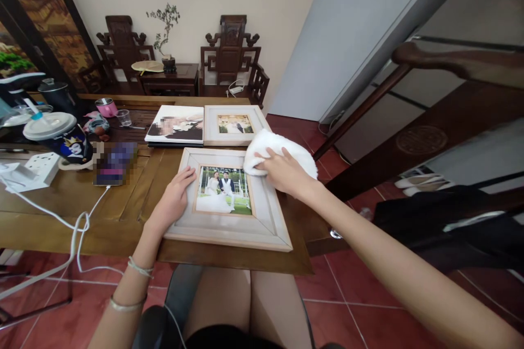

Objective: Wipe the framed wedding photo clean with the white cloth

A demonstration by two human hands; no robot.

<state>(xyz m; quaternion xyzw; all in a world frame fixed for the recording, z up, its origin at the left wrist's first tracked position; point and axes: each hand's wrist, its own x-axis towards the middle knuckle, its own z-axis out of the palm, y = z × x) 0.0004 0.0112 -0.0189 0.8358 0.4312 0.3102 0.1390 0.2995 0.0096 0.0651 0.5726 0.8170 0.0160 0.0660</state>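
Holding white cloth (297, 148), right hand (282, 172) palm-down

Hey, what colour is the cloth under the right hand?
White all over; the cloth shows best in the head view.

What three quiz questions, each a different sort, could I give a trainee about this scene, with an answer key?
1. Open question: what does the right hand hold at the far right corner of the nearest picture frame?
2. True or false: the left hand rests on the left side of that frame.
3. Fill in the blank: near the wall, the potted plant stands between two dark wooden ____.

Key:
1. A white cloth.
2. True.
3. Chairs.
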